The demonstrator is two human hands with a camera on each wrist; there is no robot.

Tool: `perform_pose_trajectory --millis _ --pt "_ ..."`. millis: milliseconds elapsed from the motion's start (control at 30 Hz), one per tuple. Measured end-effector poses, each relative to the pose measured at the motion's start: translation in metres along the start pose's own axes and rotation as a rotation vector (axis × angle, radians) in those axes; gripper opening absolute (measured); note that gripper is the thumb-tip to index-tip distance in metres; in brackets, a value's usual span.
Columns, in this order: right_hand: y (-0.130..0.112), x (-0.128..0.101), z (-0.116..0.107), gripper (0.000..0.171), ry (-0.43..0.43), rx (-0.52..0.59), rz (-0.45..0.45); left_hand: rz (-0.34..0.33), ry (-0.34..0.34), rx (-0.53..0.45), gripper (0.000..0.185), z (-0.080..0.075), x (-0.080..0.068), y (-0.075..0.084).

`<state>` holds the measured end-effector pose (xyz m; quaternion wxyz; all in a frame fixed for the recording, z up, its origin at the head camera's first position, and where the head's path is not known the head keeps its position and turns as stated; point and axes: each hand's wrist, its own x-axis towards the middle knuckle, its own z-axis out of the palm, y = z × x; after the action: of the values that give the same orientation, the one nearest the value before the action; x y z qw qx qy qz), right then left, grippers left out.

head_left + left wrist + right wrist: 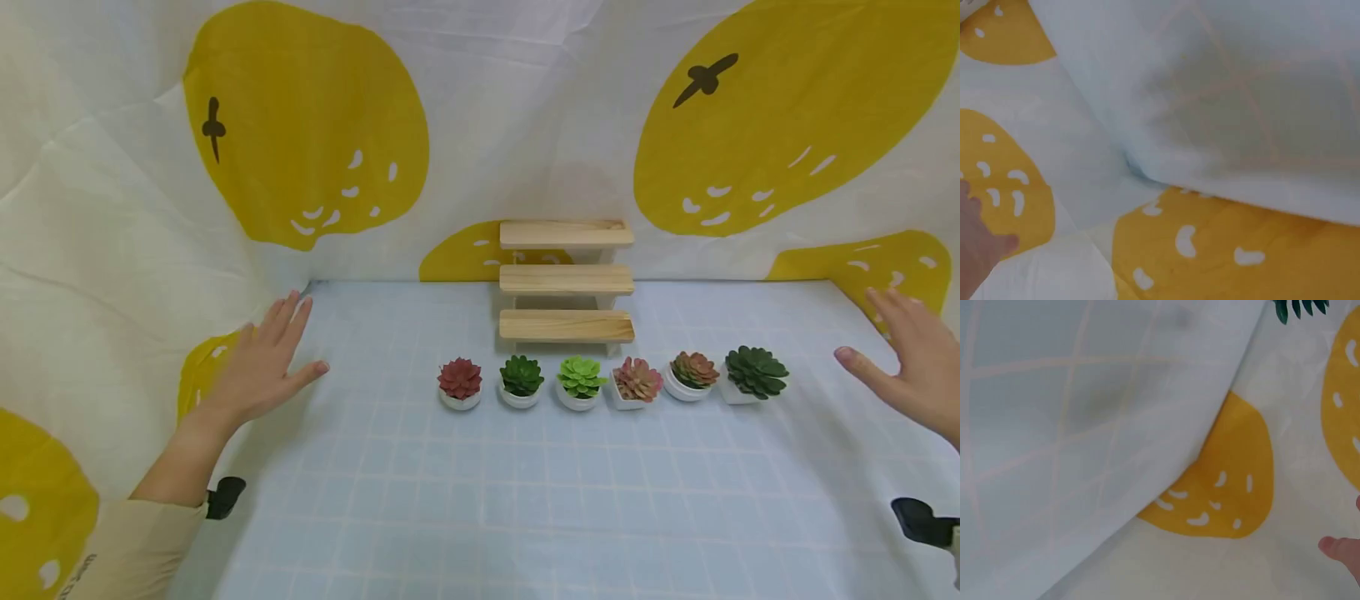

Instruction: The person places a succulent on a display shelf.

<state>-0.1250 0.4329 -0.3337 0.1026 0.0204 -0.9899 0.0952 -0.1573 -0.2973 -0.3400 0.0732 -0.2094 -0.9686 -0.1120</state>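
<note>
My left hand (258,371) hovers over the left side of the table with its fingers straight, holding nothing. At the right edge my right hand (918,362) is spread with the thumb apart, also holding nothing. Between them stands a row of small potted succulents: a dark red one (460,379), a dark green one (521,377), a bright green one (581,379), a pink one (637,381) in a square pot, a brownish one (693,372) and a large dark green one (755,373). The right hand is nearest to this last plant, apart from it.
Behind the row stands a three-step wooden shelf (567,326) against the back cloth (525,125), which has yellow fruit prints. A light blue checked cloth (525,500) covers the table. The cloth's corner (1141,175) shows in the left wrist view.
</note>
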Motion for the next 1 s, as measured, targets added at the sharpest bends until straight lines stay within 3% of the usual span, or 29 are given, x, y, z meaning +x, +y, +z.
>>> perform_pose_trajectory --millis 233,400,667,1000 --pt "0.0 -0.003 0.003 0.079 0.052 0.253 0.107 -0.139 -0.157 -0.593 0.082 0.002 0.009 0.009" --pt "0.0 -0.007 0.009 0.076 0.061 0.409 0.163 -0.136 -0.22 -0.834 0.068 0.007 0.017 0.015" --pt "0.013 -0.013 0.026 0.076 0.003 0.489 0.238 -0.154 -0.219 -1.005 0.064 0.019 0.045 0.019" --pt "0.02 -0.017 0.046 0.075 -0.027 0.544 0.196 -0.181 -0.249 -1.148 0.065 0.045 0.086 0.028"
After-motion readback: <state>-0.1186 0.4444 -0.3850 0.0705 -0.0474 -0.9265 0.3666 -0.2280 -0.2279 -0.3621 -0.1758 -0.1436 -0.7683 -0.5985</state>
